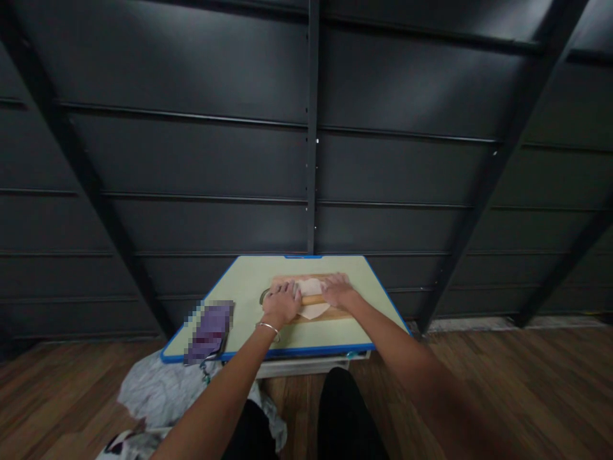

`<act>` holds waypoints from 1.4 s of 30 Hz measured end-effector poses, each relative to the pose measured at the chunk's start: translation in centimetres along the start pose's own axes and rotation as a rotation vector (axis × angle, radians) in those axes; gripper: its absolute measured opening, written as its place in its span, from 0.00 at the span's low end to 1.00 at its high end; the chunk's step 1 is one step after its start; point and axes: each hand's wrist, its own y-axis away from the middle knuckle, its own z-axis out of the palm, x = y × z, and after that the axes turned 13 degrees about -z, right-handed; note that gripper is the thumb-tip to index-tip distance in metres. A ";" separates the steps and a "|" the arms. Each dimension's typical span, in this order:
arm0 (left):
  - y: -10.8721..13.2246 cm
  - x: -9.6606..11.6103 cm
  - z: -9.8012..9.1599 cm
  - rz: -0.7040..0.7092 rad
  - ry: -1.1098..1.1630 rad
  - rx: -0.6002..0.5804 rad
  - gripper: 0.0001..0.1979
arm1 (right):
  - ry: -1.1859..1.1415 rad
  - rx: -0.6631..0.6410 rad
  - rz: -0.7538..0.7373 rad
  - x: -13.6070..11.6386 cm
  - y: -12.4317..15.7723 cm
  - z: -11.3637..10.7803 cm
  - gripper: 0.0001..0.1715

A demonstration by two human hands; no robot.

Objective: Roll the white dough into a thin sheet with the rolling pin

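Observation:
A flat, pale sheet of dough (313, 311) lies on a wooden board (336, 315). Across the dough runs a wooden rolling pin (313, 299), its middle showing between my hands. My left hand (283, 301) rests over the pin's left end, fingers bent forward around it; a bangle circles that wrist. Over the right end sits my right hand (338, 291), its palm on the pin and its fingers reaching toward the board's far right corner. Both ends of the pin are hidden under my hands. A dark curved object (264, 296), partly covered, shows beside my left hand.
The board lies on a small pale yellow table (253, 275) with a blue rim. A pixelated purple item (211, 329) is at its left front corner. Grey crumpled cloth (160, 390) lies below left. A dark panelled wall (230, 160) rises behind the table.

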 end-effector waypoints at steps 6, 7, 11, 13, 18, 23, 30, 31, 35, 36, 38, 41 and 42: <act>0.7 -0.2 -0.6 0.033 0.001 -0.106 0.32 | -0.129 -0.007 -0.284 0.6 1.3 -1.0 0.28; 0.7 -0.2 -0.8 0.039 0.000 -0.119 0.32 | -0.134 0.009 -0.314 0.8 1.5 -0.9 0.30; 0.0 -0.1 -1.2 0.035 0.006 -0.173 0.33 | -0.156 0.049 -0.242 0.9 2.2 -0.7 0.32; -0.6 -0.3 -1.1 0.038 0.014 -0.193 0.33 | -0.122 0.054 -0.205 0.4 2.3 -0.7 0.31; -2.3 -0.7 -0.2 0.122 0.036 -0.210 0.32 | 0.039 0.108 -0.101 -1.4 1.9 -0.7 0.26; -3.0 -0.7 0.5 0.154 0.013 -0.157 0.28 | 0.047 0.085 -0.228 -1.9 1.8 -1.4 0.26; -3.0 -0.3 -0.1 0.159 -0.035 -0.150 0.31 | 0.124 0.084 -0.343 -1.8 1.9 -2.3 0.31; -3.2 -0.1 -0.1 0.148 -0.034 -0.152 0.31 | 0.133 0.079 -0.320 -1.9 1.7 -2.4 0.31; -4.1 0.2 -0.4 0.126 0.002 -0.170 0.31 | 0.134 0.068 -0.256 -1.9 1.0 -2.8 0.31; -4.3 0.3 -0.4 0.128 0.011 -0.184 0.32 | 0.130 0.066 -0.237 -1.8 0.8 -2.9 0.32; -4.8 0.3 -0.5 0.125 0.020 -0.215 0.33 | 0.121 0.058 -0.193 -1.7 0.5 -3.1 0.33; -5.3 0.4 -0.6 0.115 0.013 -0.225 0.34 | 0.100 0.039 -0.116 -1.6 0.0 -3.3 0.33; -5.5 0.4 -0.5 0.115 0.009 -0.216 0.34 | 0.092 0.031 -0.072 -1.7 -0.2 -3.4 0.33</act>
